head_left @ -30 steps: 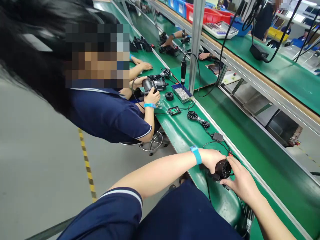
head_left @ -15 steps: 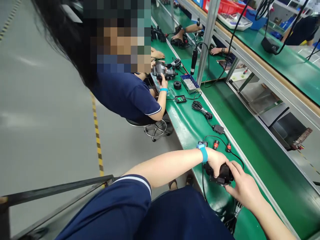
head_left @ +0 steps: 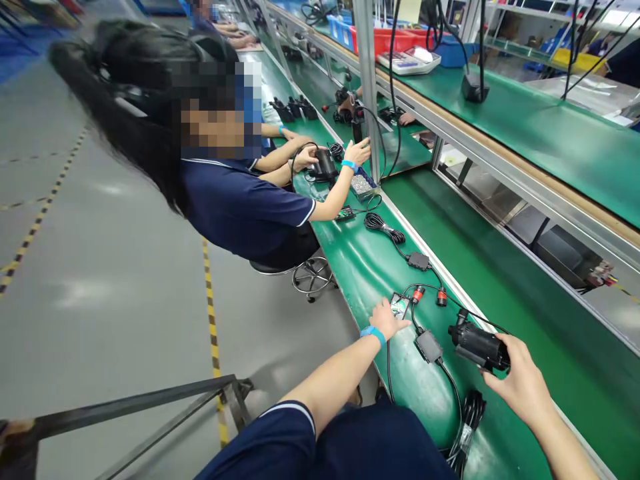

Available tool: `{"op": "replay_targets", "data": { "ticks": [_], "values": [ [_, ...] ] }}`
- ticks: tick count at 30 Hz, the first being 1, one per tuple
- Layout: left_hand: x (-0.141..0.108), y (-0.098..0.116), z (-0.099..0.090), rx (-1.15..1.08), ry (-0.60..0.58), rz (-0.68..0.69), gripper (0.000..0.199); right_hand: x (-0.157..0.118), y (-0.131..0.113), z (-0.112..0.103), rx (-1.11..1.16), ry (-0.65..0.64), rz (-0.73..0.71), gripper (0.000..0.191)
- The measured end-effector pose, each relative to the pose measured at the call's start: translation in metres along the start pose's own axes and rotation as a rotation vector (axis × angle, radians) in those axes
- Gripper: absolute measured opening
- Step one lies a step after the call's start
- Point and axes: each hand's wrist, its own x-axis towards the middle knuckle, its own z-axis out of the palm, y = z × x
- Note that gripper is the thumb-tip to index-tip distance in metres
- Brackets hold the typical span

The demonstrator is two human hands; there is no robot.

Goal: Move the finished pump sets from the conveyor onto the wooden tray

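My right hand point(head_left: 517, 377) grips the rear end of a black pump-like device point(head_left: 479, 345) over the right side of the green bench. Farther left, my left hand point(head_left: 387, 320) is at a small open case with a green circuit board point(head_left: 400, 305); its fingers are spread beside and partly over the case, and whether they grip it is unclear. Between the hands lies a dark cable box point(head_left: 429, 346), its cable leading to a coiled black cable point(head_left: 467, 427). Two red-and-black connectors point(head_left: 418, 294) lie just beyond. Another cable box point(head_left: 419, 261) sits farther up the bench.
A co-worker point(head_left: 250, 193) sits at the left along the green bench point(head_left: 345, 257), handling a dark device near a blue tray of small metal parts point(head_left: 364, 185). A metal post point(head_left: 367, 87) and raised shelf point(head_left: 550, 160) stand beyond. Black cables hang overhead.
My hands have moved apart: the left has let go of the black device and reached the circuit-board case, while the right has carried the device rightward. The co-worker's arm reaches toward the post.
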Motion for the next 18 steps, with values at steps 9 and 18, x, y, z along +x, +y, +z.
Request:
{"op": "replay_targets", "data": {
  "ticks": [9, 18],
  "values": [
    [-0.026, 0.006, 0.011, -0.458, -0.165, -0.263, 0.055, -0.002, 0.043, 0.043, -0.027, -0.023, 0.135, 0.062],
    [-0.075, 0.049, 0.069, -0.836, -0.237, -0.238, 0.056, -0.019, 0.046, 0.062, 0.046, -0.051, 0.129, 0.053]
  ]
}}
